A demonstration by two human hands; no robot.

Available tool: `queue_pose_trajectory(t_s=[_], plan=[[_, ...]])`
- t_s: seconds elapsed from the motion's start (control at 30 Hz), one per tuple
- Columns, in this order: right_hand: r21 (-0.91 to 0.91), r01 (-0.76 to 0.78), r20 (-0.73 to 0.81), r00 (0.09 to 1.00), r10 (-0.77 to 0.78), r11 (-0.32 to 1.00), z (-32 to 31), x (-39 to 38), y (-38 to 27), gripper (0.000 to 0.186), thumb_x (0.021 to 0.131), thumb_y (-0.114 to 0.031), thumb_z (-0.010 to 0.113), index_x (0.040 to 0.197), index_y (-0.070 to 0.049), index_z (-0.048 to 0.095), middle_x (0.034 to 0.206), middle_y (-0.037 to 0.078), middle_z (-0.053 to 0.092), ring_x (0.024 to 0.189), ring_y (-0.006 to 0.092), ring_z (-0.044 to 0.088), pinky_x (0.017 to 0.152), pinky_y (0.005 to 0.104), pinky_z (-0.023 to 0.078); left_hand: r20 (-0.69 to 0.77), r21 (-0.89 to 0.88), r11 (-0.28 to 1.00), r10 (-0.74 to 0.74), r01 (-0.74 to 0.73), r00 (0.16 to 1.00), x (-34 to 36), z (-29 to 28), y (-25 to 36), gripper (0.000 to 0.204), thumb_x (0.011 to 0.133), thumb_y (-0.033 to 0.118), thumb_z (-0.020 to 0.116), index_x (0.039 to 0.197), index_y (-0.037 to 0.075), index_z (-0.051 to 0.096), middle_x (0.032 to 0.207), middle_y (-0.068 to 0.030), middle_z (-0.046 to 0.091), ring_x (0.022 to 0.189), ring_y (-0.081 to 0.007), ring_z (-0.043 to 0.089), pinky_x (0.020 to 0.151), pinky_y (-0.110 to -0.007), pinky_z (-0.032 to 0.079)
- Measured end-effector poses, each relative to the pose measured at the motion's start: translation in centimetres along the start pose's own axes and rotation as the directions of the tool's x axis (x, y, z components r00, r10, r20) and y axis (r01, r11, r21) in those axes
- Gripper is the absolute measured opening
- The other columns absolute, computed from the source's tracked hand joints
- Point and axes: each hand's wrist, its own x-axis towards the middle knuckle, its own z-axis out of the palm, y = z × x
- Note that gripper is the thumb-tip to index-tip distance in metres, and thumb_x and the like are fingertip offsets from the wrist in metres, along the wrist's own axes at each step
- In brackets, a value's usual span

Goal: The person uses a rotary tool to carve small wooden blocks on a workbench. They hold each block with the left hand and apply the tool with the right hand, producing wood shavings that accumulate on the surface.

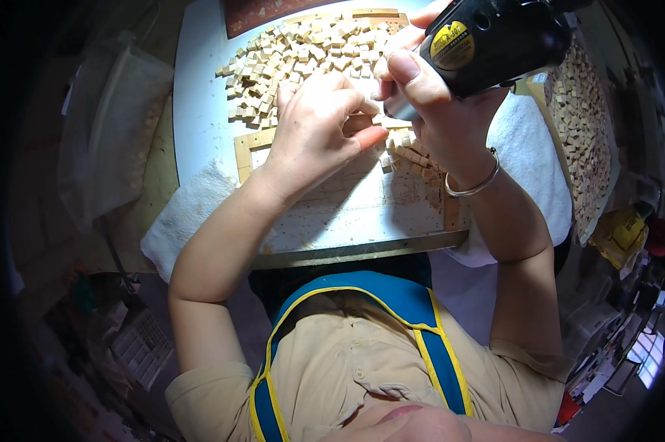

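My right hand [439,99], with a bangle at its wrist, is wrapped round a black hand tool [498,44] with a round yellow label and a silvery nose. The tool's exact kind I cannot tell. My left hand [314,121] is bent over the board just left of that nose, its fingers curled together and one tip reddish-orange. What those fingers pinch, if anything, is hidden. Beyond the left hand lies a loose heap of small pale wooden cubes [273,70]. Several more wooden blocks [413,156] sit below the tool, partly in shadow.
A white board [200,88] carries the heap and a wooden frame [243,155]. White towels [189,210] cover its near corners. At the right stands a large tray of small cubes [583,125]. A translucent plastic bag [119,125] is at the left; a dark red panel [262,15] lies at the back.
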Motion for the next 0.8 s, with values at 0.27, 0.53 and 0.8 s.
queue_pose_trajectory(t_s=[0.27, 0.53, 0.8], plan=[[0.090, -0.011, 0.011, 1.000, 0.010, 0.996, 0.7, 1.6, -1.2, 0.040, 0.086, 0.005, 0.072, 0.122, -0.001, 0.056, 0.087, 0.008, 0.067, 0.068, 0.0165, 0.071, 0.062, 0.0294, 0.062, 0.056, 0.003, 0.996, -0.090, 0.090, 0.994, -0.2, -0.3, 0.3, 0.023, 0.076, 0.027, 0.087, 0.087, 0.016, 0.070, 0.088, -0.0002, 0.065, 0.093, -0.0213, 0.062, 0.087, -0.043, 0.034], [0.114, 0.025, 0.046, 0.998, -0.030, 0.993, 0.7, 1.7, -1.2, 0.038, 0.086, 0.008, 0.070, 0.121, -0.001, 0.057, 0.089, 0.008, 0.067, 0.069, 0.0164, 0.072, 0.063, 0.0292, 0.062, 0.061, -0.087, 0.986, -0.141, 0.146, 0.988, -0.1, -0.2, 0.3, 0.022, 0.076, 0.027, 0.086, 0.085, 0.015, 0.070, 0.089, -0.0007, 0.065, 0.093, -0.0221, 0.062, 0.087, -0.042, 0.036], [0.070, 0.045, 0.065, 0.997, -0.050, 0.997, 0.7, 1.8, -1.2, 0.039, 0.087, 0.007, 0.071, 0.121, -0.002, 0.057, 0.090, 0.008, 0.068, 0.070, 0.0155, 0.072, 0.064, 0.0285, 0.062, 0.047, -0.062, 0.989, -0.132, 0.135, 0.990, -0.2, -0.1, 0.4, 0.021, 0.077, 0.027, 0.085, 0.084, 0.015, 0.070, 0.088, -0.0007, 0.065, 0.091, -0.0230, 0.062, 0.086, -0.043, 0.036]])
